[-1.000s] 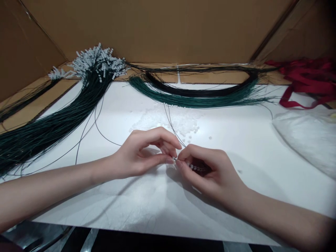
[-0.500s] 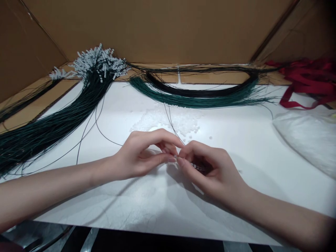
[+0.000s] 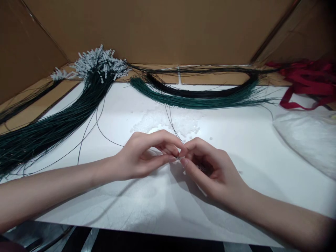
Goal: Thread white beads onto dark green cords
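Observation:
My left hand [image 3: 151, 154] and my right hand [image 3: 207, 164] meet fingertip to fingertip above the white board. Both pinch a thin dark wire [image 3: 172, 123], whose ends rise away from the fingers toward the back. A small bit of beaded wire [image 3: 179, 158] shows between the two thumbs. More pale beads [image 3: 202, 168] are partly visible under the curled fingers of my right hand; the rest of the strand is hidden. Just behind the hands lies a spread of loose clear-white beads [image 3: 168, 119].
At left lies a thick bundle of green wires [image 3: 60, 122] tipped with white beads [image 3: 97, 63]. Loose green wires [image 3: 199, 101] and black wires [image 3: 189, 92] lie at the back. Red ribbon [image 3: 307, 87] and a clear plastic bag [image 3: 309, 140] are at right. Cardboard walls [image 3: 168, 31] stand behind.
My right hand has tilted slightly, hiding more of the beads beneath its fingers. The pinched fingertips have shifted a little to the right. Everything else stays put.

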The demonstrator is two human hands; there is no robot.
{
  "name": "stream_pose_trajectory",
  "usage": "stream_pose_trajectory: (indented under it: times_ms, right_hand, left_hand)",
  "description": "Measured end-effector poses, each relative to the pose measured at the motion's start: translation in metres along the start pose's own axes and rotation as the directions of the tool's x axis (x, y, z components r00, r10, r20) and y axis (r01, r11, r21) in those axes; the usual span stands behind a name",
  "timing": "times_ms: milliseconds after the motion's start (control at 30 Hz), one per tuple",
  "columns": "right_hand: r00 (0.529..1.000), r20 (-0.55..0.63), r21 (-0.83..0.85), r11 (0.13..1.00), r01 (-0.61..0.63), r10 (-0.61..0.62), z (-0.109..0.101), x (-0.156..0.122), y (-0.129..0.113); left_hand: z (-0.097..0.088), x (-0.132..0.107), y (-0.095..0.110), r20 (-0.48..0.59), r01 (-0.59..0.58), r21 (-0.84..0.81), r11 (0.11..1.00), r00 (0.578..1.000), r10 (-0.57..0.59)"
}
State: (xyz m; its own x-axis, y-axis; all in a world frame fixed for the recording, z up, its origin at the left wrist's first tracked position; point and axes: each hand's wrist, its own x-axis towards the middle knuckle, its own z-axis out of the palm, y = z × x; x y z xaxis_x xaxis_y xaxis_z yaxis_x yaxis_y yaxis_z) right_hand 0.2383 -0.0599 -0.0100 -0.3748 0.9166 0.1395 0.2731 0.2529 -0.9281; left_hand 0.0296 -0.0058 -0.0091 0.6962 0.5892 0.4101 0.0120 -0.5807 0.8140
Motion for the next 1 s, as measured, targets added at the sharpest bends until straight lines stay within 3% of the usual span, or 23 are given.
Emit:
stream_pose_trajectory:
  times_ms: [133,267,600,1000]
  right_hand:
    - [1.0,-0.008,-0.002,1.0,-0.016,0.016,-0.0003,0.0006,0.0007]
    - [1.0,0.009,-0.015,1.0,-0.022,0.022,0.0004,0.0019,-0.0009]
    - [0.999,-0.002,-0.119,0.992,-0.049,0.049,0.0023,0.0039,-0.0014]
    - [0.999,0.008,-0.126,0.991,-0.036,0.037,0.0011,0.0045,-0.0036]
  left_hand:
    - [-0.003,0.0005,0.0033,0.043,0.061,-0.015,0.998,0.997,-0.06]
    - [-0.003,0.0008,0.004,0.014,0.093,0.012,0.996,0.996,-0.093]
    - [-0.0016,-0.0001,0.0008,0.018,0.146,-0.028,0.989,0.989,-0.145]
    - [-0.0057,0.0009,0.003,0.03,0.173,-0.115,0.978,0.985,-0.171]
